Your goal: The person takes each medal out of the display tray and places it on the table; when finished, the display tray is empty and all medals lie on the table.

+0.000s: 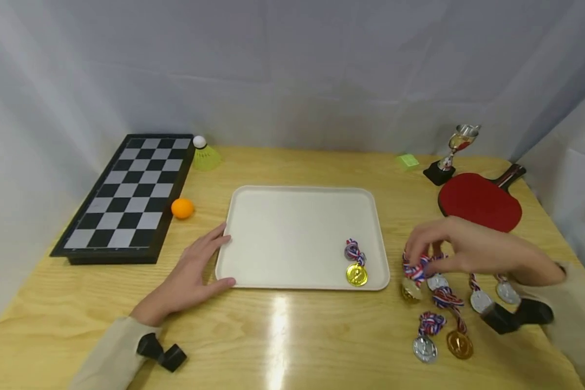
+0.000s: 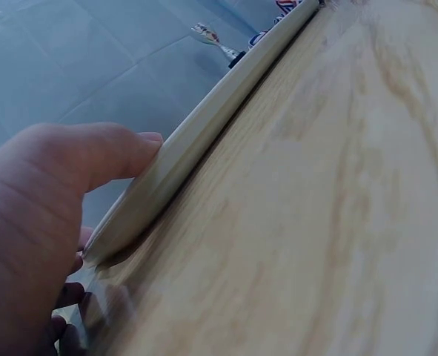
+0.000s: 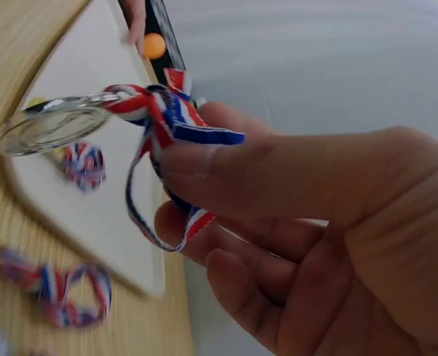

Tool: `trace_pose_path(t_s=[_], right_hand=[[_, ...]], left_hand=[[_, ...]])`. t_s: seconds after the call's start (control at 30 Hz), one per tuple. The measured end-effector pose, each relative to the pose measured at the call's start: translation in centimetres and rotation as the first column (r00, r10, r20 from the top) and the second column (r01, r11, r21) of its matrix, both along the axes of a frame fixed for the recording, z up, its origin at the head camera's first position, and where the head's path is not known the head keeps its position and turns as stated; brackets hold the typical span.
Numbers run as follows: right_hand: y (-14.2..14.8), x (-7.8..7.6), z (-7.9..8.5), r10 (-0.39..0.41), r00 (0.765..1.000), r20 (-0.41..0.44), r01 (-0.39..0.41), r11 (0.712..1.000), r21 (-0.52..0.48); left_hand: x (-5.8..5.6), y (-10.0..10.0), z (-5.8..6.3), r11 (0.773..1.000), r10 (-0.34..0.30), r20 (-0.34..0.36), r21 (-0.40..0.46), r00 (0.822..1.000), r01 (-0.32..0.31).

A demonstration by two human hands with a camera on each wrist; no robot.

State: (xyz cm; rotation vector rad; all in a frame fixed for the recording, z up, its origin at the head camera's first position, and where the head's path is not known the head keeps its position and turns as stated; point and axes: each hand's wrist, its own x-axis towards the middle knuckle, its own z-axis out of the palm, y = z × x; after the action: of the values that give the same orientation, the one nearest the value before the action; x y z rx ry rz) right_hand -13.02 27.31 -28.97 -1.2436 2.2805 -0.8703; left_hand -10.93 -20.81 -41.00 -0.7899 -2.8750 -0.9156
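My right hand [image 1: 448, 249] pinches the knotted red, white and blue ribbon [image 3: 159, 111] of a medal [image 3: 52, 130] between thumb and fingers. The medal hangs just right of the white tray [image 1: 292, 233]; it looks gold in the head view. With thumb and fingertips on its rim, my left hand [image 1: 187, 271] holds the tray at its near left corner. One gold medal [image 1: 357, 274] with bundled ribbon lies in the tray's near right part. Beneath and around my right hand lie several silver medals [image 1: 425, 349] and a bronze-looking medal [image 1: 460, 345].
A folded chessboard [image 1: 131, 189] lies at the left, beside an orange ball [image 1: 182, 208] and a yellow shuttlecock [image 1: 206, 154]. At the far right stand a trophy cup [image 1: 450, 154], a red table tennis bat [image 1: 480, 201] and a small green block [image 1: 409, 161].
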Motion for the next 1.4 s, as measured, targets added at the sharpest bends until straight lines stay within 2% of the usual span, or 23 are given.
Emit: trace_pose_path(t_s=[0.07,0.2,0.33,0.43,0.53,0.6,0.7,0.8,0.93,1.0,1.1,1.17,1.23,1.4], right_hand=[[2.8,1.6,-0.5,-0.043,0.999,-0.021,0.043,0.999,-0.015],[8.3,4.2,-1.5,-0.124,0.992,0.002,0.124,0.992,0.011],[12.0,6.1,-2.8,-0.148,0.989,0.032,0.148,0.989,-0.011],[12.9,7.1,-3.9,-0.113,0.982,0.149,0.122,0.991,-0.053],[12.8,7.4,-5.1,-0.057,0.951,0.303,0.088,0.992,-0.087],[12.5,7.4,-5.9,-0.041,0.945,0.324,0.078,0.992,-0.102],[12.2,7.3,-6.9,-0.06,0.963,0.264,0.089,0.991,-0.102],[11.9,7.1,-7.5,-0.106,0.984,0.14,0.119,0.989,-0.088],[11.7,6.7,-7.4,-0.159,0.987,-0.014,0.158,0.986,-0.06],[11.7,6.5,-6.8,-0.204,0.973,-0.106,0.202,0.979,-0.031],[11.6,5.9,-5.5,-0.277,0.924,-0.264,0.284,0.959,-0.01],[11.0,5.1,-4.7,-0.31,0.894,-0.324,0.325,0.946,-0.011],[9.7,4.1,-4.2,-0.316,0.886,-0.338,0.329,0.944,-0.02],[5.0,1.4,-3.6,-0.26,0.919,-0.297,0.265,0.964,-0.026]], left_hand=[[-0.1,0.1,-0.1,1.0,-0.007,0.003,-0.004,1.0,0.007],[-0.3,0.1,-0.1,1.0,-0.003,0.005,-0.002,1.0,0.003],[-0.1,0.0,-0.2,1.0,0.003,-0.009,-0.007,1.0,-0.003],[0.0,-0.2,0.0,1.0,0.011,-0.01,-0.007,1.0,-0.011],[0.1,-0.4,0.1,0.999,0.033,0.01,-0.008,0.999,-0.033],[0.1,-0.4,0.2,0.999,0.037,0.016,-0.006,0.999,-0.037],[0.0,-0.2,0.1,1.0,0.031,0.015,-0.002,0.999,-0.031],[-0.1,0.0,0.0,1.0,0.025,0.018,-0.005,1.0,-0.024],[-0.1,0.2,-0.1,1.0,0.026,0.03,-0.012,0.999,-0.025],[-0.2,0.2,-0.1,1.0,0.023,0.025,-0.009,0.999,-0.023],[-0.3,0.3,-0.2,1.0,0.02,0.016,-0.008,1.0,-0.02],[-0.4,0.3,-0.3,1.0,0.02,0.007,-0.004,1.0,-0.02],[-0.3,0.2,-0.3,1.0,0.019,-0.003,0.002,1.0,-0.019],[-0.1,0.1,-0.6,1.0,0.012,-0.034,0.012,0.999,-0.011]])
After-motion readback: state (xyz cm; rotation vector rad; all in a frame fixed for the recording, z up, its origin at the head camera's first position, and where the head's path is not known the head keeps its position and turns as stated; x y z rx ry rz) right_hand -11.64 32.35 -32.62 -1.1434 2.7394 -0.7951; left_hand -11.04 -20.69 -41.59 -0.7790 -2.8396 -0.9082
